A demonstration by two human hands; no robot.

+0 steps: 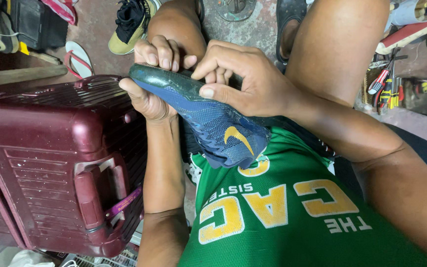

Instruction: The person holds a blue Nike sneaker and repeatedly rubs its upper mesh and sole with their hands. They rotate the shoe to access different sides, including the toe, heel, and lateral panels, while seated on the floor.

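Right hand [253,84]: closed in a pinch on the toe end of the blue knit sports shoe with a dark rubber sole and yellow side mark [213,123]; thumb flat along the sole edge, fingers curled over the top.
Left hand [151,74]: wrapped around the toe from the opposite side, fingertips pressed on the sole rim, palm cupping the upper.
Shoe position: held up in front of the chest, toe pointing away toward the knees, heel resting against the green jersey with yellow lettering [282,212]; sole turned up and to the side.
Step in hand, as judged: pressing or working the sole edge against the upper at the toe.
Grip advice: keep both thumbs just beside the seam, not across it; squeeze evenly along the rim in short stages rather than at one spot.
Support advice: keep heel braced on the torso to stop the shoe twisting.
Seam condition: cannot tell whether any gap is open; joint hidden under the fingers.
Risk noted: uneven pressure likely to leave the toe tip lifted; slipping thumb possible on the glossy sole.
Near surroundings: dark red hard-shell suitcase with ribbed lid [55,158] just beside the left forearm.
Farther surroundings: yellow and black sneaker [129,24] and white flip-flop with red straps [77,57] on the floor beyond; hand tools with red and yellow handles [386,84] at right, well apart from the hands.
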